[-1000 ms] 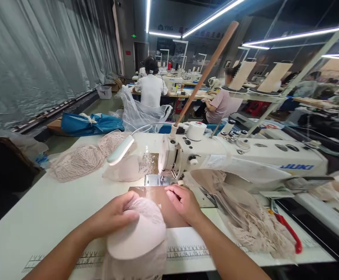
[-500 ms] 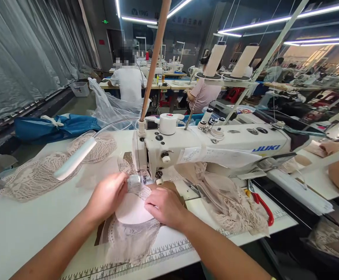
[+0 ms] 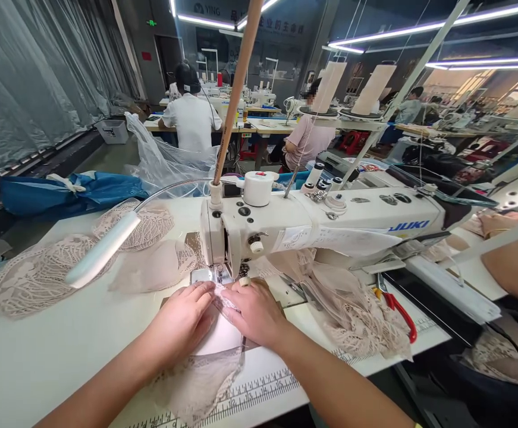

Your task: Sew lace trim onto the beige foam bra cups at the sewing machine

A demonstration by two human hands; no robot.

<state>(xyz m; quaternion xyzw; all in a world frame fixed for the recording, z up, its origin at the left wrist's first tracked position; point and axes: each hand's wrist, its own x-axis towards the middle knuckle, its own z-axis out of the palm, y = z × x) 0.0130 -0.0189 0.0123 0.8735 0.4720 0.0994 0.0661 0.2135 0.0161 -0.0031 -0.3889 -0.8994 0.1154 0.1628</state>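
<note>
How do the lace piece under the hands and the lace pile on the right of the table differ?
The lace piece has the left hand and right hand on it; the lace pile lies apart from both. The lace piece is mostly spread out; the lace pile is bunched in loose folds. Both include sheer, pale fabric with lace patterning.

Left hand point(image 3: 187, 315) and right hand point(image 3: 256, 312), both bare, with bare forearms point(image 3: 107, 375), in front of the sewing machine point(image 3: 357, 208). Right forearm, end farthest from the sewing machine: one yellow sliver point(image 3: 417, 425), band or cuff, indistinct.
</note>
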